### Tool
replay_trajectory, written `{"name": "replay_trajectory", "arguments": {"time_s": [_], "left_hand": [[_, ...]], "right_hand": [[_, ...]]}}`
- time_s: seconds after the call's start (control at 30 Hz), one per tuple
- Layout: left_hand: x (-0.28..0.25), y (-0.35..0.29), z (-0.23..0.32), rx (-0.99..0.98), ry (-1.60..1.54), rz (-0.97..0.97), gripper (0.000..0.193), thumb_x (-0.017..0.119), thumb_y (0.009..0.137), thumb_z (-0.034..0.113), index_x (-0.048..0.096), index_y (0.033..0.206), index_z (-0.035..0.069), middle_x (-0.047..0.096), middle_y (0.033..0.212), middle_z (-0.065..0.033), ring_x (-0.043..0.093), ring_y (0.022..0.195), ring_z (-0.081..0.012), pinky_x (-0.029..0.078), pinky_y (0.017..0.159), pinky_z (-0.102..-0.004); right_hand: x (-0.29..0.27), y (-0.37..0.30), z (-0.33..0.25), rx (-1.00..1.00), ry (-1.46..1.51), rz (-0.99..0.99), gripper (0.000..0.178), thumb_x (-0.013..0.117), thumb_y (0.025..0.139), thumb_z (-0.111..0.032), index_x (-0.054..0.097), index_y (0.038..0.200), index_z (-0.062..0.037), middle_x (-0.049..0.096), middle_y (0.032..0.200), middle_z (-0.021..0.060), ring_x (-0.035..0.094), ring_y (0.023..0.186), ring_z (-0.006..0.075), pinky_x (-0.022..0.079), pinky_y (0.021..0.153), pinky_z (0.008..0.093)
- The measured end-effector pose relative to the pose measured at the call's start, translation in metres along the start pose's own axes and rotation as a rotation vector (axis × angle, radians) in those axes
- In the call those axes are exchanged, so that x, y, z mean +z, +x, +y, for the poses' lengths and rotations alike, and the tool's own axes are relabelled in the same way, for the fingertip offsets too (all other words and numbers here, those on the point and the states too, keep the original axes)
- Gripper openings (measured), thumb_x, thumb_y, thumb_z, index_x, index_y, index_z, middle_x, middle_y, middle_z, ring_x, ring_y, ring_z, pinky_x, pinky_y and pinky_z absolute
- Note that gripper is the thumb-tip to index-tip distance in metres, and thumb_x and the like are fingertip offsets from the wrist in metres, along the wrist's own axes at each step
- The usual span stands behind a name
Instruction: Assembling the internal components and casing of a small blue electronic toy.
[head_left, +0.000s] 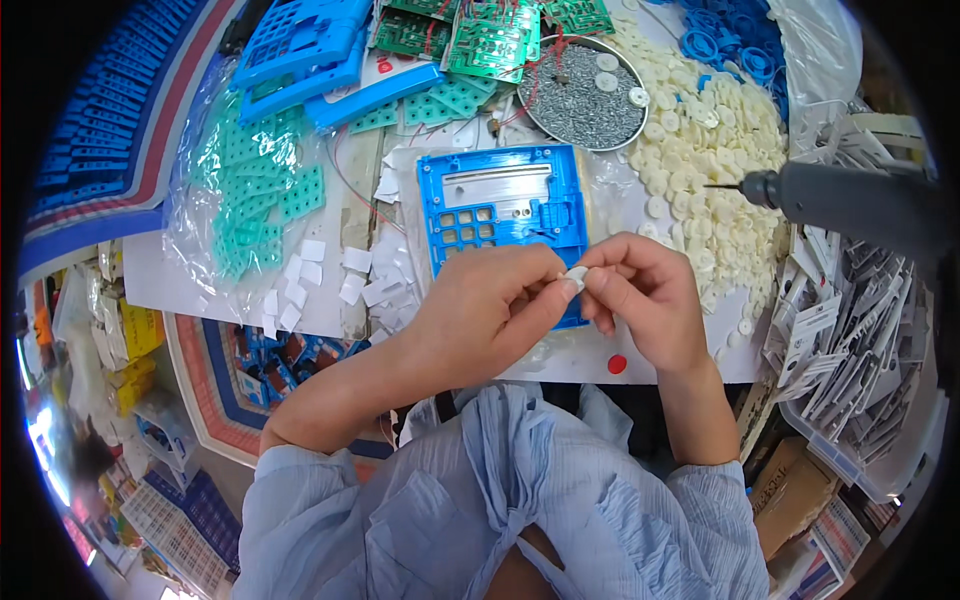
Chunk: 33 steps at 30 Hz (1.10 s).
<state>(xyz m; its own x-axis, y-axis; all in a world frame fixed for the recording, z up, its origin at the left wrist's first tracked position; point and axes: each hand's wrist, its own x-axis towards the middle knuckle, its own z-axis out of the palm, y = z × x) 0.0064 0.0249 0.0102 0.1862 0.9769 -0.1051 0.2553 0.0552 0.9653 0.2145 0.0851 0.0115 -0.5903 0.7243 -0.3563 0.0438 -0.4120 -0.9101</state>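
Over the lower part of a blue plastic casing (508, 225), my left hand (490, 310) and my right hand (640, 295) meet fingertip to fingertip. Between them they pinch a small white round plastic piece (577, 275). It resembles the cream-coloured discs heaped at the right. The casing lies flat with its inside up, showing a grid of square holes and a long slot. My left forearm crosses in from the lower left. Both hands cover the casing's lower edge in part. A red disc (617, 364) lies on the table below my right hand.
Cream discs (690, 170) cover the right side; a round tray of small screws (580, 105) stands behind the casing. An electric screwdriver (830, 192) juts in from the right. Green circuit boards (490, 38), blue casings (300, 45), teal rubber keypads (255, 190) and white squares (355, 260) lie left and behind.
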Motion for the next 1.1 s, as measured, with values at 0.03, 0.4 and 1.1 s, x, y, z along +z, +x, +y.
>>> {"name": "replay_trajectory", "arguments": {"time_s": [0.03,0.4,1.1], "left_hand": [[0.002,-0.003,-0.003,0.03,0.028,0.018,0.014,0.065,0.097,0.017,0.065,0.091,0.005,0.062,0.071,-0.0107,0.063,0.062,-0.0264,0.046,0.055,-0.0386],[-0.005,-0.034,-0.004,-0.361,-0.864,-0.236,0.019,0.061,0.104,0.018,0.065,0.106,0.0,0.072,0.092,-0.0095,0.063,0.065,-0.009,0.049,0.053,-0.0232],[-0.022,-0.017,-0.034,0.433,0.625,0.122,0.037,0.077,0.084,0.019,0.067,0.117,0.005,0.066,0.111,-0.0096,0.063,0.102,-0.0278,0.05,0.09,-0.0434]], "right_hand": [[0.009,-0.005,0.002,-0.067,-0.057,0.068,0.012,0.068,0.097,-0.007,0.07,0.103,0.0027,0.069,0.079,0.0021,0.06,0.065,0.0041,0.046,0.059,0.019],[0.013,-0.015,-0.008,0.094,0.242,-0.216,0.013,0.069,0.095,-0.002,0.073,0.107,0.0013,0.071,0.085,0.004,0.066,0.072,0.0066,0.049,0.059,0.0209],[0.017,0.026,0.001,-0.258,-1.071,0.158,0.011,0.074,0.086,-0.016,0.07,0.083,-0.0051,0.068,0.066,0.0117,0.066,0.055,0.0296,0.051,0.053,0.0396]]}}
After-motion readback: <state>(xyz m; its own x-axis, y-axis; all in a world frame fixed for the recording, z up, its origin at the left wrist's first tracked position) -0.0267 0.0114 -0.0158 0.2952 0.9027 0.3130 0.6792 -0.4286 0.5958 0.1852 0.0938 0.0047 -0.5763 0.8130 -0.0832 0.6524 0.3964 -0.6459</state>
